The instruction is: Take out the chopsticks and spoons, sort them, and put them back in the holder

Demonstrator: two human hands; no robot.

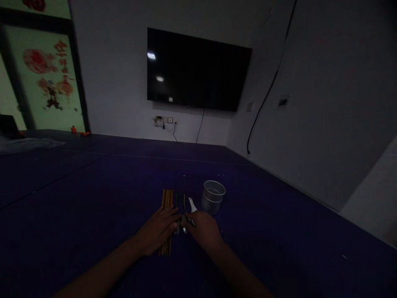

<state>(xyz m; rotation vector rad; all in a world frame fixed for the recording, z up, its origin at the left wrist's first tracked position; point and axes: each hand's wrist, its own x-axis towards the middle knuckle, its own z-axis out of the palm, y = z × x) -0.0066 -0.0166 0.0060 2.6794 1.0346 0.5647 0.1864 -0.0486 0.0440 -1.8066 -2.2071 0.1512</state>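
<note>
A bundle of wooden chopsticks [167, 198] lies on the dark blue table [93, 207]. My left hand [158, 234] rests flat on the chopsticks with its fingers stretched out. Beside them lie two dark-handled utensils [183, 200] and a white spoon [192, 204]. My right hand [203, 231] is closed over the near ends of these utensils; what exactly its fingers grip is hidden. A grey metal cup [213, 196] stands upright just beyond my right hand.
A black TV [197, 70] hangs on the far wall above a wall socket [164, 121]. A cable [266, 91] runs down the right wall. The room is dim. A dark object [9, 126] sits at the far left.
</note>
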